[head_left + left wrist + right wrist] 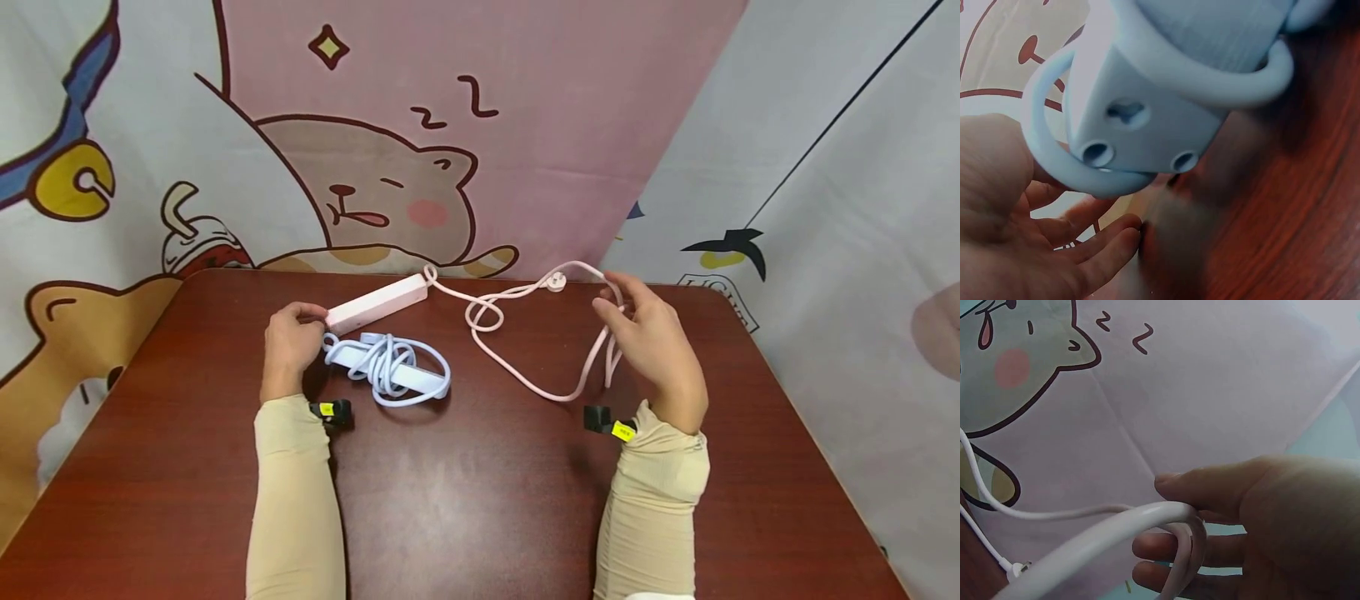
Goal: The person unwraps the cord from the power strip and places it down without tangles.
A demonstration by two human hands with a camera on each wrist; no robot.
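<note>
Left hand: on the left of the head view, the left hand (291, 342) has its fingertips right at the near end of the pink power strip (378, 304); from where I stand I cannot tell whether they pinch it or only meet it.
Right hand: over on the right, the right hand (656, 342) holds the pink cord (1097, 539) between thumb and fingers, the grasp narrow, with lengths of it hanging below.
Pink strip: lying slantwise, left of centre near the table's far edge, its cord leaving the upper right end.
Pink cord's run: a small loop near the middle of the frame, then a wide sweep right to the hand.
Plug: the round white plug (556, 282) sits by the far edge, right of centre.
Blue strip: just below the pink one, the pale blue power strip (420, 380) has the blue cord (386, 367) wound round its middle.
Table: dark reddish-brown wood, the table (465, 517) fills the lower frame.
Backdrop: a cartoon cloth (540, 167) with a sleeping bear hangs across the top.
Sleeves: both cream.
</note>
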